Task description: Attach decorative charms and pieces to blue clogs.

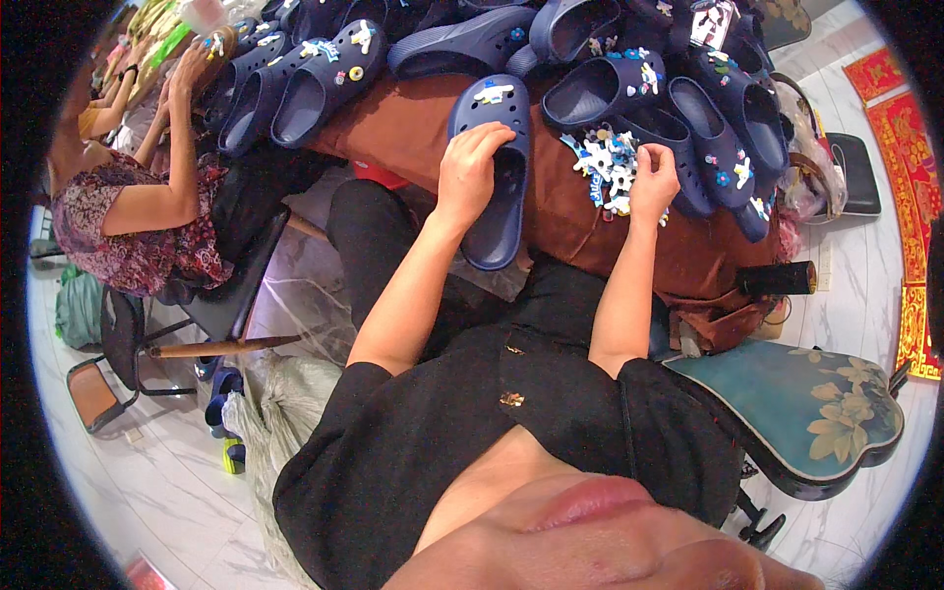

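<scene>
Black shirt (433, 442) was under my chin while my left hand (470, 169) gripped a navy clog (495, 187) and my right hand (653, 182), fingers curled, pinched among small charms (605, 162) on the brown table (413, 123).

White marble-look tile floor (147, 492); brown-covered table (413, 128); black chair (211, 295) at left; teal floral seat cushion (816, 403); red/gold mat (910, 157) at right.

Scene being viewed from a single head-worn fisheye camera, being aimed steeply downward and forward, bench (413, 123) being seen at arm's length, wearer's chin being caught close at the lower edge, edges being bent toward the rim
</scene>
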Action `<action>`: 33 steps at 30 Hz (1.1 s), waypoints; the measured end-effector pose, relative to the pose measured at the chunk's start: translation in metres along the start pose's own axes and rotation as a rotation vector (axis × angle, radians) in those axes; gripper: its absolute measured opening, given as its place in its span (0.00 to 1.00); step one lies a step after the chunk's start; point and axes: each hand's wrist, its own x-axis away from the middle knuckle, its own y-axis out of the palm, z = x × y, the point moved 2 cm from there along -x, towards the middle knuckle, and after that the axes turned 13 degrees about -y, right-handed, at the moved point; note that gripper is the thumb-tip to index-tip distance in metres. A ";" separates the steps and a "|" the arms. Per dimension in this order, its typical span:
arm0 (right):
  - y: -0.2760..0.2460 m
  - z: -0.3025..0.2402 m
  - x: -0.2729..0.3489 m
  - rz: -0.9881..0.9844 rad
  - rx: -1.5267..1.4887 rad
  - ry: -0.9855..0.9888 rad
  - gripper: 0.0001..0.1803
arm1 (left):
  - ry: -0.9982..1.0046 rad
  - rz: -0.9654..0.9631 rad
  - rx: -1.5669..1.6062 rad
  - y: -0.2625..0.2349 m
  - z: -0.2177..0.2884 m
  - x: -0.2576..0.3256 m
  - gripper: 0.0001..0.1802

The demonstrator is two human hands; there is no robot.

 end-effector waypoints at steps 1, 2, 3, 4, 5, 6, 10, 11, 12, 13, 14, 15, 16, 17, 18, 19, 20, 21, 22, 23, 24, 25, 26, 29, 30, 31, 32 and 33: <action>0.000 0.000 -0.001 0.017 -0.005 0.013 0.06 | 0.002 0.003 -0.001 0.000 0.000 0.000 0.15; -0.001 0.000 -0.001 0.040 -0.029 -0.013 0.07 | 0.002 0.003 -0.001 0.000 0.000 0.000 0.15; 0.000 0.001 -0.001 0.034 -0.010 0.025 0.07 | 0.005 0.007 -0.001 0.000 -0.001 0.001 0.15; 0.001 0.001 -0.001 0.055 -0.051 0.057 0.07 | 0.008 0.011 0.000 0.000 -0.001 0.001 0.15; 0.001 0.001 -0.001 0.076 -0.113 0.060 0.08 | 0.008 0.011 0.000 0.001 -0.001 0.001 0.15; 0.000 0.001 -0.001 0.076 -0.093 0.088 0.08 | -0.008 -0.003 0.007 0.001 -0.001 0.001 0.19; -0.001 -0.003 -0.003 0.102 0.031 -0.008 0.08 | -0.047 -0.022 0.005 0.001 -0.003 0.001 0.23; -0.002 -0.006 -0.003 0.145 0.059 -0.106 0.08 | -0.024 -0.015 0.009 0.001 -0.002 0.001 0.23; -0.003 -0.007 -0.003 0.148 0.068 -0.103 0.08 | -0.020 -0.014 0.008 0.001 -0.002 0.001 0.23; -0.005 -0.007 -0.003 0.139 0.039 -0.046 0.09 | -0.041 -0.022 0.001 0.001 -0.003 0.001 0.23; -0.006 -0.008 -0.003 0.131 -0.018 -0.042 0.09 | -0.017 -0.014 0.007 0.001 -0.002 0.002 0.23; -0.006 -0.007 -0.003 0.129 0.011 0.013 0.09 | -0.016 -0.018 0.006 0.000 -0.002 0.002 0.24; -0.006 -0.007 -0.004 0.145 -0.036 0.010 0.09 | -0.038 -0.027 -0.001 0.001 -0.002 0.002 0.24; -0.006 -0.007 -0.005 0.155 -0.102 -0.022 0.09 | -0.017 -0.023 0.005 0.000 -0.002 0.002 0.24; -0.007 -0.007 -0.006 0.151 -0.111 -0.001 0.09 | -0.017 -0.023 0.001 0.000 -0.002 0.002 0.24; -0.006 -0.007 -0.006 0.153 -0.093 0.024 0.09 | -0.040 -0.030 -0.009 0.000 -0.003 0.002 0.25; -0.006 -0.006 -0.006 0.160 -0.169 0.068 0.08 | -0.021 -0.026 -0.002 0.000 -0.002 0.001 0.25; -0.005 -0.005 -0.006 0.162 -0.260 0.085 0.08 | -0.019 -0.027 -0.001 0.000 -0.003 0.001 0.25; -0.005 -0.004 -0.006 0.162 -0.240 0.120 0.08 | -0.043 -0.041 -0.005 0.001 -0.003 0.001 0.25; -0.003 -0.003 -0.006 0.166 -0.340 0.164 0.08 | -0.023 -0.040 0.001 0.001 -0.003 0.001 0.25; -0.003 -0.002 -0.005 0.170 -0.438 0.210 0.08 | -0.018 -0.035 0.007 0.001 -0.003 0.002 0.25; -0.002 -0.002 -0.005 0.167 -0.564 0.205 0.08 | -0.034 -0.035 0.008 0.001 -0.003 0.002 0.25; -0.003 -0.001 -0.006 0.152 -0.591 0.230 0.08 | -0.017 -0.038 0.015 0.001 -0.003 0.002 0.25; -0.001 0.001 -0.006 0.154 -0.741 0.293 0.09 | -0.025 -0.032 0.018 0.001 -0.003 0.003 0.26; -0.001 0.001 -0.006 0.160 -0.770 0.305 0.10 | -0.024 -0.031 0.013 0.001 -0.003 0.002 0.25; -0.001 0.001 -0.005 0.166 -0.746 0.340 0.10 | -0.045 -0.037 0.002 0.001 -0.003 0.002 0.25; 0.000 0.001 -0.005 0.163 -0.798 0.359 0.10 | -0.024 -0.029 0.009 0.000 -0.002 0.002 0.25; 0.001 0.000 -0.005 0.151 -0.879 0.343 0.10 | -0.025 -0.031 0.016 0.000 -0.002 0.002 0.25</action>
